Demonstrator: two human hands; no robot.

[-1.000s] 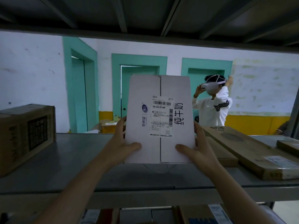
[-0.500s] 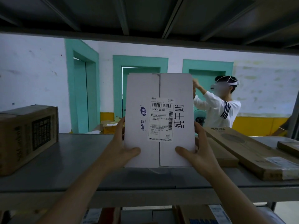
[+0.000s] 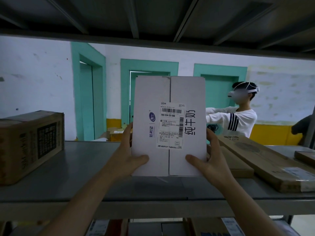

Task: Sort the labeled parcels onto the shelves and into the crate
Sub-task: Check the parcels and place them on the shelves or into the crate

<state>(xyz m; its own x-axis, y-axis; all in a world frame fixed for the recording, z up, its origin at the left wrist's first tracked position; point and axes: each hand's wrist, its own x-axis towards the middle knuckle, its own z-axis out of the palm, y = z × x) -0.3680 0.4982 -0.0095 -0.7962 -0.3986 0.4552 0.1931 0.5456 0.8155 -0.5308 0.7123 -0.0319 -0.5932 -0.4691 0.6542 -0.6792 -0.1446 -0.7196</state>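
We see a white milk carton box (image 3: 168, 126) standing up tall on the grey metal shelf (image 3: 88, 167), with its shipping label (image 3: 171, 125) facing us. Our left hand (image 3: 127, 155) holds the left side of the white box, thumb bent across the front and fingers going round the edge. Our right hand (image 3: 208, 160) holds the right side the same way. Left of the white box, well apart from it, sits a brown cardboard box (image 3: 29, 143). Right of the white box lie flat brown parcels (image 3: 265, 160), one stacked on another, just beside our right hand. Behind the white box, past the shelf, a person in a white top (image 3: 238, 120) stands by a teal door (image 3: 219, 92).
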